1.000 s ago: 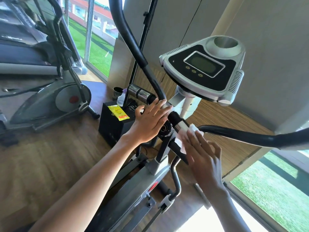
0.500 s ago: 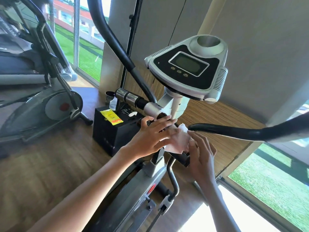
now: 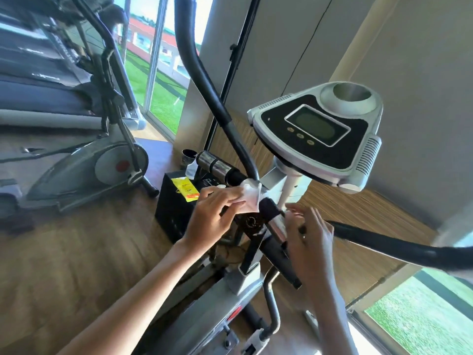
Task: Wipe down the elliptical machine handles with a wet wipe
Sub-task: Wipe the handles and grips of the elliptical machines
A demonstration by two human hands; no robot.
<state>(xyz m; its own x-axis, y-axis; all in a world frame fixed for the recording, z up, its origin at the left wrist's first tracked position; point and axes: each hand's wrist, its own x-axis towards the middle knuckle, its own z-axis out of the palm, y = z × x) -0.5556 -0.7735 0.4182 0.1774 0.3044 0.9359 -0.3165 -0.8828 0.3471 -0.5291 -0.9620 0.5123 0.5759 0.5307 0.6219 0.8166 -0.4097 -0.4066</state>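
The elliptical's left black handle (image 3: 204, 80) curves up from the crossbar at centre, and its right handle (image 3: 399, 245) runs out to the right edge. My left hand (image 3: 213, 217) pinches a white wet wipe (image 3: 249, 194) against the base of the left handle, beside the chrome grip (image 3: 215, 163). My right hand (image 3: 307, 231) hovers with fingers spread just right of the crossbar, holding nothing. The console (image 3: 317, 131) sits above both hands.
A black box (image 3: 176, 211) with a yellow label stands on the wooden floor behind the machine. Another elliptical (image 3: 84, 162) and a treadmill (image 3: 38, 73) stand at the left. Windows run along the back left and lower right.
The wipe has passed from my right hand to my left hand and moved left to the base of the left handle. My right hand has let go and opened.
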